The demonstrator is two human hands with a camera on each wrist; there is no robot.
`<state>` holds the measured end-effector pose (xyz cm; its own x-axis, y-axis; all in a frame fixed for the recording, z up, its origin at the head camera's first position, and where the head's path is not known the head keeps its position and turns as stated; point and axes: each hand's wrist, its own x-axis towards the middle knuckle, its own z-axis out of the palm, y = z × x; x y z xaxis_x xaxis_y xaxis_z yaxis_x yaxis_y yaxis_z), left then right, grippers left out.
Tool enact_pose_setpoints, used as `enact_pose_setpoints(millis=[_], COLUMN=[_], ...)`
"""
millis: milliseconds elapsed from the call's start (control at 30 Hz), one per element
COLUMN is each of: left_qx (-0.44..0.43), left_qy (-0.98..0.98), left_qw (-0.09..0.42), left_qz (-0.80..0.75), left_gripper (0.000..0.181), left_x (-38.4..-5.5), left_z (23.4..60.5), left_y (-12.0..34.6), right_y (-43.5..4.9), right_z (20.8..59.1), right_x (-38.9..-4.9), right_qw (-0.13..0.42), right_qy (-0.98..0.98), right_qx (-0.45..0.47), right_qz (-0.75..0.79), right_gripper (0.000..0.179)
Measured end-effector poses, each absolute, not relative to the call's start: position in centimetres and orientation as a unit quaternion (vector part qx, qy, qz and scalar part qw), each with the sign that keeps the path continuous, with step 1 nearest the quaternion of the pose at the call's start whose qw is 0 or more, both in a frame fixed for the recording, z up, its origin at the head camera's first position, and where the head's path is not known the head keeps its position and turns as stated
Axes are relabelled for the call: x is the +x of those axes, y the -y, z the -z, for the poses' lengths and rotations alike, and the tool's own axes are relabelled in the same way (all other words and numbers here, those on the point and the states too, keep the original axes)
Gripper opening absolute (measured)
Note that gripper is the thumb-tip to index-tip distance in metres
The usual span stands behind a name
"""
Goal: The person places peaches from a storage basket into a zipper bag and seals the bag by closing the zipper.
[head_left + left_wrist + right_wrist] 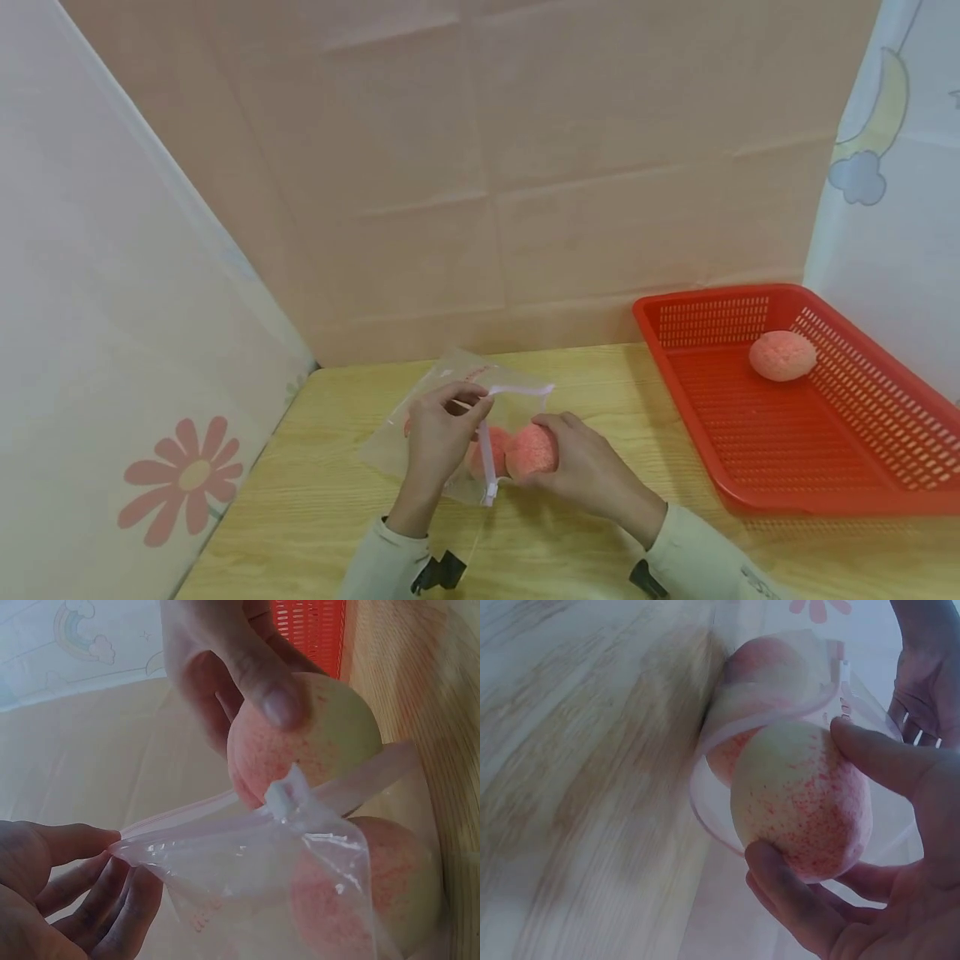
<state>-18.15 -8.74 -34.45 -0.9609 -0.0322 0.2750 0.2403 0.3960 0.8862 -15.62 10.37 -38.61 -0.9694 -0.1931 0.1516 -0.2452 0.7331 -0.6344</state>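
Plainly, a pale wooden table [315, 508] is shown, backed at the far side by a tan sheet [375, 183] creased with folds. At the left it is bounded by a white wall [75, 292] printed with a pink flower [194, 476]; at the right, by a pale wall [892, 250] on which a moon [892, 100] and a cloud [858, 177] are drawn. The table's far edge is met by the sheet, and wood is left showing to the left of the bag [450, 371] and between it and the red basket [825, 502]. That basket is set at the right, and a lone peach [782, 356] is contained in it, toward the far side. The clear bag is laid near the middle, its mouth opened to the right and its rim pinched by the left hand [442, 433]. At the mouth, the held peach [534, 452] is grasped by the right hand [588, 471]; how deep it sits cannot be told. Through the film, two bagged peaches [761, 664] are made out from the right wrist
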Motion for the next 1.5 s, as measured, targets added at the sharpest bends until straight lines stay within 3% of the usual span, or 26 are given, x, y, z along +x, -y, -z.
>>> enact_pose_setpoints(millis=[533,867,1500], left_qx=[-0.067,-0.056,-0.066], left_qy=[0.815,0.818,0.814], left_qw=[0.119,0.112,0.126], left_qz=[0.563,0.561,0.563], left_gripper=[0.005,0.005,0.005], left_x=[-17.9,-17.7,-17.6], left_z=[34.1,34.2,34.8], left_y=[9.0,9.3,9.3], right_y=[-8.4,-8.3,-7.4], right_z=[40.1,40.0,40.8], right_x=[-16.2,-16.2,-17.5], right_qw=[0.066,0.050,0.100], right_qy=[0.921,0.919,0.945], right_qx=[0.090,0.091,0.077], right_qz=[-0.374,-0.382,-0.301], right_gripper=[0.074,0.074,0.068])
